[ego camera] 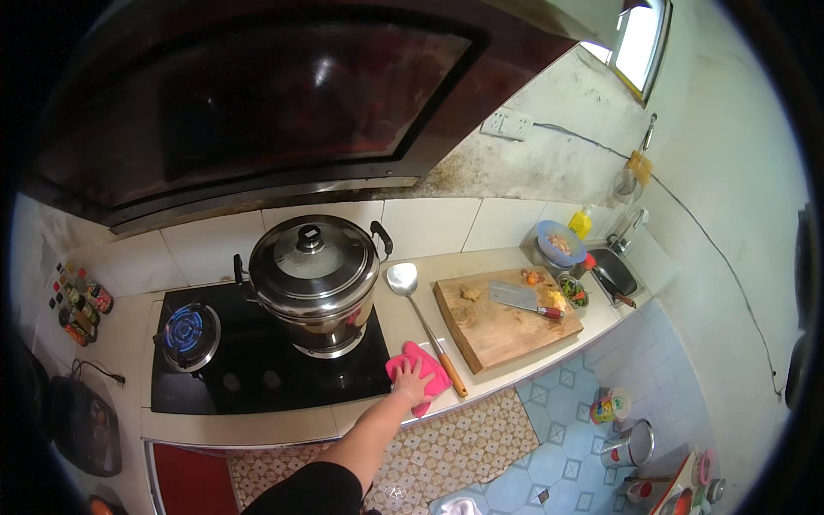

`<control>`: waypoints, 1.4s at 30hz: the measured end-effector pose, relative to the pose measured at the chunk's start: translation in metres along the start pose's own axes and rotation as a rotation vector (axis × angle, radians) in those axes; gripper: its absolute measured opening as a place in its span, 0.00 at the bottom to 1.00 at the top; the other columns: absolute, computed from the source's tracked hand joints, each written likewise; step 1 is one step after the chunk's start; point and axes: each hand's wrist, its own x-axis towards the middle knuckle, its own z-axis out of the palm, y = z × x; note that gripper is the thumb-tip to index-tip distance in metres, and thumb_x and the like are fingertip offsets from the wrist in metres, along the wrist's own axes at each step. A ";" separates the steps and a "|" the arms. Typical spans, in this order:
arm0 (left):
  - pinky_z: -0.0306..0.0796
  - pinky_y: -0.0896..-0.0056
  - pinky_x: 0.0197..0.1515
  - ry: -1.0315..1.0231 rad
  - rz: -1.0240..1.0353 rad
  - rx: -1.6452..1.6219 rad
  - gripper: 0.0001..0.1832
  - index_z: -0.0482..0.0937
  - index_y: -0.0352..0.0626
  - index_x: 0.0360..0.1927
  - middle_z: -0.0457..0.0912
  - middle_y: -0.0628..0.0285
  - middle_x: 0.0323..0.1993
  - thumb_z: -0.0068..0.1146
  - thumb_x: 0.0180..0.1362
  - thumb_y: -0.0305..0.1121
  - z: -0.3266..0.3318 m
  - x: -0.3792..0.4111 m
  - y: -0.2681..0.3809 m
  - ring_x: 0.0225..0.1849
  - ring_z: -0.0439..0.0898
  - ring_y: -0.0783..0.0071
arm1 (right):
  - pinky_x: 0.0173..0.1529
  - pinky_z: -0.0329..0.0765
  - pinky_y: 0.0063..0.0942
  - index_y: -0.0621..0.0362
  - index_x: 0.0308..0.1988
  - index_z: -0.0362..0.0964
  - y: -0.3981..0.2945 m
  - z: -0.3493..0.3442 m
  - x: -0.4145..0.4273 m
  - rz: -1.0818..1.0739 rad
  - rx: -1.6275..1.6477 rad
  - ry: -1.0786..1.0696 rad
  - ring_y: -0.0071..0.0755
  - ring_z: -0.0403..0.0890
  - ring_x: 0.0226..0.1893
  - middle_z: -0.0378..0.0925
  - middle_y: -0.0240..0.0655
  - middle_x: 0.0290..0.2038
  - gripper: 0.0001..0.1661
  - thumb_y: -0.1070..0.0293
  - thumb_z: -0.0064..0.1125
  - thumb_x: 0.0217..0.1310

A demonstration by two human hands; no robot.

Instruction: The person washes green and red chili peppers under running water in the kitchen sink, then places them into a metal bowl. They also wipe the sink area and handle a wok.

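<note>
My right hand (412, 383) lies spread on a pink cloth (432, 374) at the counter's front edge, just right of the black glass cooktop (257, 393). Beside the cloth is a metal wok spatula (418, 309) with a wooden handle. A large steel pot (328, 309) with a lidded top and black handles stands on the right burner. The left burner (187, 331) burns with a blue flame. Farther right, a cleaver (514, 295) with a red handle rests on a thick wooden chopping board (502, 335) among small piles of chopped food. My left hand is out of view.
A blue bowl (547, 232) of food, a bowl of cut green and red vegetables (572, 291) and a yellow bottle (580, 223) stand near the sink (615, 270). Seasoning bottles (77, 309) are at the far left. A dark range hood (257, 96) overhangs the cooktop.
</note>
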 end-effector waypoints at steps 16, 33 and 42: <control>0.69 0.77 0.33 0.679 -0.578 -1.561 0.20 0.65 0.41 0.44 0.73 0.64 0.31 0.52 0.51 0.39 -0.084 -0.254 -0.162 0.31 0.73 0.78 | 0.39 0.70 0.29 0.58 0.41 0.64 -0.134 0.360 0.129 -0.286 -0.494 -0.732 0.31 0.72 0.33 0.71 0.34 0.33 0.19 0.60 0.45 0.49; 0.68 0.79 0.30 0.816 -0.354 -1.643 0.21 0.59 0.47 0.54 0.70 0.67 0.25 0.37 0.55 0.26 -0.230 -0.133 -0.297 0.26 0.71 0.79 | 0.34 0.70 0.25 0.74 0.42 0.62 -0.127 0.568 0.213 -0.494 -1.359 -0.974 0.30 0.73 0.32 0.72 0.42 0.35 0.23 0.65 0.54 0.50; 0.69 0.69 0.33 0.793 -0.821 -1.159 0.21 0.75 0.26 0.29 0.77 0.47 0.28 0.58 0.37 0.38 -0.205 -0.124 -0.329 0.30 0.77 0.63 | 0.36 0.70 0.26 0.73 0.45 0.57 -0.113 0.572 0.221 -0.548 -1.323 -0.815 0.32 0.71 0.35 0.68 0.44 0.39 0.26 0.70 0.56 0.48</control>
